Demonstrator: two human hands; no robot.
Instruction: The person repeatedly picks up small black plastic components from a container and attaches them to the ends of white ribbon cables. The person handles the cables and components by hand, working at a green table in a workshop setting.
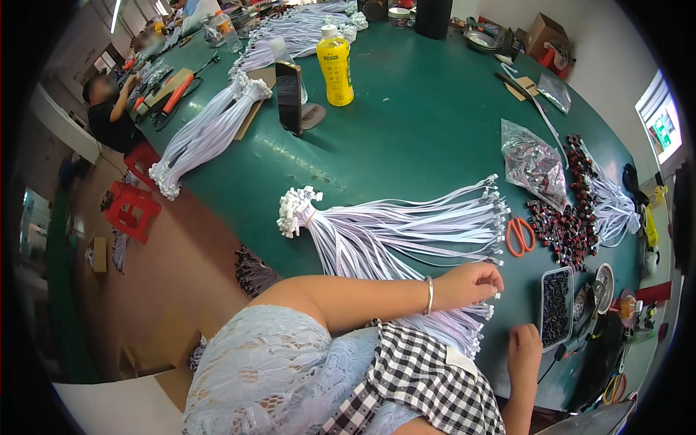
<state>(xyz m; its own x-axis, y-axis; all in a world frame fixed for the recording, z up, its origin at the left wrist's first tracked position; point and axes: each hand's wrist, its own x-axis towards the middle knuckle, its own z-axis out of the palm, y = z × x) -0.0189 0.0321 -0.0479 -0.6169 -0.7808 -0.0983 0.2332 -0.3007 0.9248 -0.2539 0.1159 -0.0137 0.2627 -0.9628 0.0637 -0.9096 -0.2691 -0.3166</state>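
Observation:
A large bundle of white flat cables (391,230) lies fanned out in front of me, tied near its left end, where white connectors (296,210) cluster. My left hand (473,284), a silver bangle at its wrist, reaches over the loose right ends. Its fingers are curled together, with a small white connector (498,295) at their tips. To its right and nearer me, my right hand (525,346) is closed beside a clear plastic box (543,308) of small black parts (557,304). Whatever its fingers hold is hidden.
Orange-handled scissors (520,236) lie beyond my hands, near a pile of dark red-and-black parts (562,230) and a clear bag (533,159). A phone (288,98) and a yellow bottle (334,67) stand farther back. Another cable bundle (206,130) lies at left. A person (112,109) sits beyond.

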